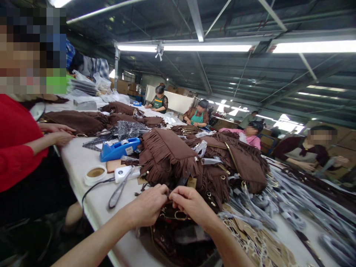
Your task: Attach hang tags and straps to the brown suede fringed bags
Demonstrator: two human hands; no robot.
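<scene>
My left hand [150,205] and my right hand [192,204] meet over a dark brown bag [178,243] that lies in front of me with its mouth open. Fingers of both hands are pinched close together at the bag's upper edge; what lies between them is too small to make out. Gold metal rings show just under my hands. Behind them a tan card tag [191,182] lies against a pile of brown fringed bags [169,148], which have gold zips and clasps.
Left of the pile are a blue tape dispenser [118,150], a white corded device [124,173] and a round white tub [95,175]. Loose card tags [250,233] and plastic-wrapped straps [294,193] cover the right. A person in red [22,144] stands at left; several others sit beyond.
</scene>
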